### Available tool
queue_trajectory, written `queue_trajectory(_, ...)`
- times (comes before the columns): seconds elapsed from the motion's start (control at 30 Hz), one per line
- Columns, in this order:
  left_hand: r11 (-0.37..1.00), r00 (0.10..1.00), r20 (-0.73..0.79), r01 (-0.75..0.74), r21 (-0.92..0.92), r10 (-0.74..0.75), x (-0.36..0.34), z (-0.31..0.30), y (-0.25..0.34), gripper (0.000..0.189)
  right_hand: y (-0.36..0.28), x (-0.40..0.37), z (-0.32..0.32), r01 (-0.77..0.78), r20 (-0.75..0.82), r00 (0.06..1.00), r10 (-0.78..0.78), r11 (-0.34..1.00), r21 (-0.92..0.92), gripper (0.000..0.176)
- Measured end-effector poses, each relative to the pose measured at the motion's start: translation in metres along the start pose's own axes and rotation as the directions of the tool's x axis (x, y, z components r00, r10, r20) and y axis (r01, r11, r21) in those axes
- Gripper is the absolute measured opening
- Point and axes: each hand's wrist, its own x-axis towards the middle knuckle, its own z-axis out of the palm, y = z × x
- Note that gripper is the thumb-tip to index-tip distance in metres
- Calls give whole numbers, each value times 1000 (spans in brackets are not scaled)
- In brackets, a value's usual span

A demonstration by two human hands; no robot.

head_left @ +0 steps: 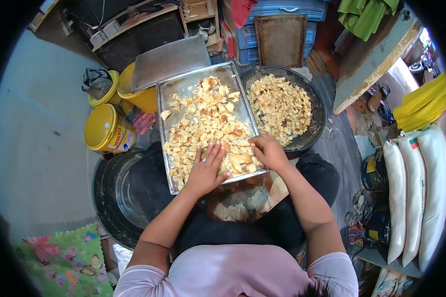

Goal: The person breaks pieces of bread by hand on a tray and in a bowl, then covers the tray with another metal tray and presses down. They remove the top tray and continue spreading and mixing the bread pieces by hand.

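Note:
A shallow metal tray [162, 141] lies tilted in front of me, spread with torn, crumbled bread pieces [203, 119]. My left hand [209, 167] rests palm down on the bread near the tray's front edge, fingers spread. Over the right rim, close to the front corner, reaches my right hand [271, 152]; its fingers are curled at the bread, and what they pinch is hidden. Right beside the tray stands a wide black basin [318, 104] holding many smaller bread bits [280, 106].
Yellow buckets [101, 126] stand at the left, with a dark empty tub [104, 193] nearer me. Another metal tray [171, 62] lies behind. White sacks [411, 198] stand at the right, below a door edge [376, 69]. Blue drawers [248, 37] are at the back.

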Motion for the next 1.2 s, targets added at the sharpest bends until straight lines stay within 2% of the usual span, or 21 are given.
queue_trajectory(0.07,1000,999,37,2,3,-2,1,1,-3,76,0,1,-1,-47,40,998,47,999,21,17)
queue_trajectory(0.13,1000,997,73,3,7,-4,1,0,-5,76,-6,5,-2,-38,14,999,38,999,31,17)
queue_trajectory(0.2,997,1000,-16,-24,-75,22,3,-3,-7,73,-11,10,-3,-23,-14,1000,24,999,43,16)
queue_trajectory(0.3,993,994,-108,5,-114,-17,6,-9,-15,70,-17,17,0,15,-33,999,-15,1000,8,17)
queue_trajectory(0.37,993,996,-87,25,-113,-35,11,-19,-31,66,-16,21,4,67,-68,995,-68,998,-16,19)
queue_trajectory(0.43,984,980,-97,172,-49,-176,15,-23,-56,60,-14,27,9,87,-84,992,-90,996,-36,20)
queue_trajectory(0.5,950,941,-166,272,-152,-295,18,-33,-85,54,-13,35,12,109,-100,988,-114,992,-55,22)
queue_trajectory(0.53,951,923,-238,273,-146,-301,20,-32,-104,55,-12,39,14,98,-117,988,-106,993,-66,23)
queue_trajectory(0.57,951,922,-241,275,-142,-303,21,-29,-124,55,-12,43,15,88,-134,986,-98,993,-78,24)
queue_trajectory(0.63,878,878,-276,266,-398,-391,23,-24,-160,53,-10,49,16,74,-129,988,-82,995,-62,26)
queue_trajectory(0.67,824,856,-271,263,-502,-439,25,-21,-174,53,-9,53,17,52,-165,985,-50,999,5,27)
queue_trajectory(0.7,826,856,-278,258,-501,-436,28,-23,-183,53,-6,57,17,31,-198,980,-16,997,72,28)
queue_trajectory(0.77,814,838,-290,271,-514,-462,34,-23,-198,54,1,71,13,64,-217,974,-65,998,-10,33)
queue_trajectory(0.83,818,849,-294,241,-523,-439,46,-18,-211,54,6,91,5,49,-256,965,-53,999,-24,37)
queue_trajectory(0.9,855,883,-278,218,-470,-378,57,-12,-221,54,16,118,1,58,-211,975,-70,996,-64,44)
queue_trajectory(0.97,882,905,-274,185,-434,-325,70,-24,-215,52,17,155,5,103,-138,982,-127,980,-168,49)
queue_trajectory(1.03,908,924,-264,161,-387,-276,76,-35,-212,51,15,192,19,90,-72,992,-102,983,-159,55)
queue_trajectory(1.1,950,978,-156,88,-301,-140,82,-38,-211,50,18,221,41,113,17,994,-112,970,-217,56)
queue_trajectory(1.13,959,978,-164,84,-271,-132,85,-38,-208,45,15,231,50,114,32,993,-109,968,-225,56)
queue_trajectory(1.17,953,976,-165,90,-289,-142,88,-40,-208,45,12,239,60,59,66,997,-45,970,-235,56)
queue_trajectory(1.2,920,988,-111,58,-387,-109,91,-52,-204,40,10,243,68,5,101,995,20,969,-246,55)
